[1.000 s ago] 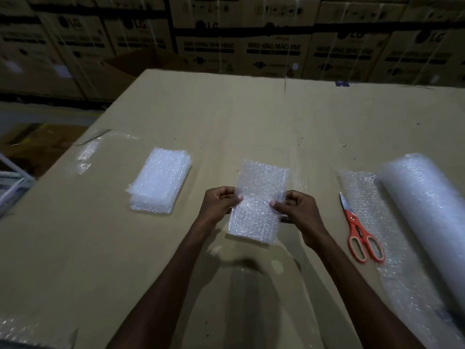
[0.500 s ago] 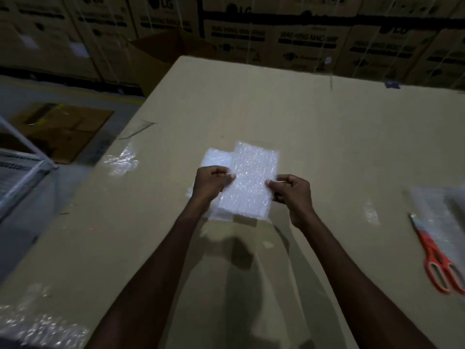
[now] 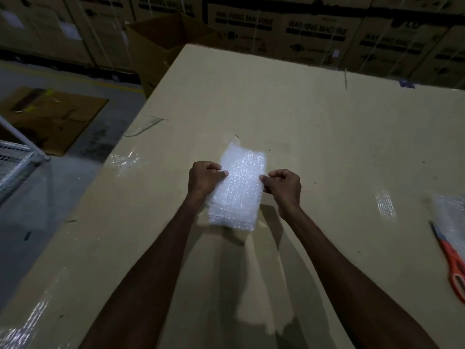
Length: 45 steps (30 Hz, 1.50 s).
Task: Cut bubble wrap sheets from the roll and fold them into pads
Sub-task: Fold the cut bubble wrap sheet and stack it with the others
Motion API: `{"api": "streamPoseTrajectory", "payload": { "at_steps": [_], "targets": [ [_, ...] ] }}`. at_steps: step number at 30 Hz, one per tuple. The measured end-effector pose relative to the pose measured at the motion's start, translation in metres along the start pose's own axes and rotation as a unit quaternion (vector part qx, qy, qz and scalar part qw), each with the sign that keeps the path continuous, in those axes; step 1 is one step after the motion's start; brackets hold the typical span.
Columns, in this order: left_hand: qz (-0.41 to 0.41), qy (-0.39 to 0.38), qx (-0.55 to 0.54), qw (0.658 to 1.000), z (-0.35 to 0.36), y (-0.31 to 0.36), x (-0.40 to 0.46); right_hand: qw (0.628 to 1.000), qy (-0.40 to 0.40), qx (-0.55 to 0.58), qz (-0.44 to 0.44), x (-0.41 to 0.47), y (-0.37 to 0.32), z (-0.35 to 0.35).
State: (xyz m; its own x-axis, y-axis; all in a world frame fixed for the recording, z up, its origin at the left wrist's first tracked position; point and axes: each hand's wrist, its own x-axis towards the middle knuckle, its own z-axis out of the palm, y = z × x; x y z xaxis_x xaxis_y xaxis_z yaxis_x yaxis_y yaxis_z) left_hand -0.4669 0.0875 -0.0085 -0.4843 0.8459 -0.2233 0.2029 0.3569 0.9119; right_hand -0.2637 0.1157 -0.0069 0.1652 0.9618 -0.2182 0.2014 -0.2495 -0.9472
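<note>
My left hand pinches the left edge of the folded bubble wrap pad over the cardboard bench; my right hand pinches its right edge. Orange scissors lie far right.

Cardboard top — broad, tan, glossy tape patches near left edge and right side. Scissors, orange handles, lie at right edge, blade tips toward clear wrap sheet just beyond — whether they overlap, cannot tell. Stack of bubble wrap at centre.
</note>
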Motion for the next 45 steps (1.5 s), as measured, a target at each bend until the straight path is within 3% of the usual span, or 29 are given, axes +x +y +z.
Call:
{"api": "streamPoseTrajectory", "payload": {
  "at_steps": [6,9,12,16,19,26,30,32,36,45],
  "targets": [
    [0.085,0.014,0.071,0.994,-0.009,-0.009,-0.002,0.994,0.038,-0.09,-0.044,-0.007,0.002,0.011],
    [0.223,0.034,0.134,0.965,-0.008,-0.013,-0.004,0.967,0.072,-0.17,-0.173,-0.018,-0.006,0.018],
    [0.321,-0.028,0.24,0.916,0.0,-0.02,0.0,0.92,0.028,-0.246,-0.303,-0.024,0.0,0.034],
    [0.324,-0.107,0.392,0.854,0.008,-0.034,0.004,0.879,-0.099,-0.383,-0.268,-0.019,0.019,0.049],
    [0.283,-0.133,0.439,0.843,0.011,-0.047,0.006,0.851,-0.143,-0.449,-0.23,-0.017,0.038,0.048],
    [0.264,-0.146,0.452,0.84,0.01,-0.059,0.002,0.855,-0.156,-0.447,-0.212,-0.016,0.059,0.044],
    [0.291,-0.164,0.491,0.804,0.004,-0.048,0.002,0.861,-0.181,-0.431,-0.202,-0.016,0.05,0.04],
    [0.309,-0.153,0.5,0.794,0.002,-0.035,-0.001,0.881,-0.186,-0.384,-0.203,-0.019,0.038,0.032],
    [0.347,-0.116,0.431,0.825,0.009,-0.01,-0.026,0.918,-0.148,-0.293,-0.224,-0.035,0.012,-0.002],
    [0.372,-0.119,0.365,0.845,0.076,-0.01,-0.104,0.898,-0.105,-0.355,-0.236,-0.057,0.031,-0.128]
  ]
}}
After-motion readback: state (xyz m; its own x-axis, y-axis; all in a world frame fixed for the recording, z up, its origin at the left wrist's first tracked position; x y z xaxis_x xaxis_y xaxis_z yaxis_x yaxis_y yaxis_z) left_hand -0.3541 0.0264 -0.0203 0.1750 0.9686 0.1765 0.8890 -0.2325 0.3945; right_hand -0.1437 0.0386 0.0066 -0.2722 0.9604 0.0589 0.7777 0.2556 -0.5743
